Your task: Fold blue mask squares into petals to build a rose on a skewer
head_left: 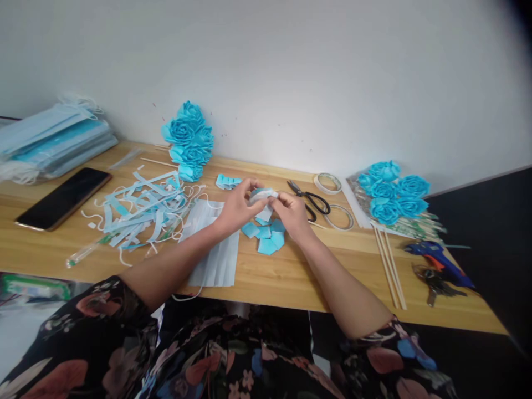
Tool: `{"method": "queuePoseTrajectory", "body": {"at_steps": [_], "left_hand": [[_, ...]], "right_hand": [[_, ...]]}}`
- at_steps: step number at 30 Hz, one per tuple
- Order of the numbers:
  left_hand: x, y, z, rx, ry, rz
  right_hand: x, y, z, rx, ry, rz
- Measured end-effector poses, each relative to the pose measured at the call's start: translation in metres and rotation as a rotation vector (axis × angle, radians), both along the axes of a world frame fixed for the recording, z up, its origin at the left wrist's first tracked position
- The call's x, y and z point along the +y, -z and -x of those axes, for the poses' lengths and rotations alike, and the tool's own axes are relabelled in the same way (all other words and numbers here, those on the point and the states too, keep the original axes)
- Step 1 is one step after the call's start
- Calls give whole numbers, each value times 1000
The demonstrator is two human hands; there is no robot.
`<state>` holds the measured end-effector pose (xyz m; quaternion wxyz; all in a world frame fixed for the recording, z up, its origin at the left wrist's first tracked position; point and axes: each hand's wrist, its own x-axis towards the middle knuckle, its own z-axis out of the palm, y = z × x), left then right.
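Note:
A folded piece of pale blue and white mask fabric (pixel 261 194) is pinched between both of my hands above the table. My left hand (pixel 239 206) grips its left side with fingers curled over the top. On the other side, my right hand (pixel 292 213) pinches its edge between thumb and finger. Several cut blue fabric pieces (pixel 270 239) lie just below the hands, partly covered by them. A face mask (pixel 220 260) lies beneath my left forearm. Beyond my left hand is a small pleated blue strip (pixel 227 182). Black-handled scissors (pixel 318 200) rest behind my right hand.
Mask strip scraps (pixel 141 208), a phone (pixel 64 198) and a mask stack (pixel 58 136) occupy the left. Blue fabric roses (pixel 189 138) stand by the wall; more roses (pixel 393 191) lie right. Tape rolls (pixel 319 180), sticks (pixel 389 269), a glue gun (pixel 443 263) and keys (pixel 434 284) are rightward.

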<state>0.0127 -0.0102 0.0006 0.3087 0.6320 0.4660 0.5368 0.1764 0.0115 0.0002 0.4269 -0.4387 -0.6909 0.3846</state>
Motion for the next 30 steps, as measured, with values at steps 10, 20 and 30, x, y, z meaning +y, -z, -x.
{"method": "queuePoseTrajectory", "body": {"at_steps": [10,20,30], "left_hand": [[-3,-7,1,135,-88,-92],[-1,-2,-1,-313,-15,204],[4,-1,2,-602,9,384]], "right_hand": [[-9,-7,4,-174,-15,-145],[-9,-8,4,-172,-18,-141],[0,-3,-1,342,-155,350]]}}
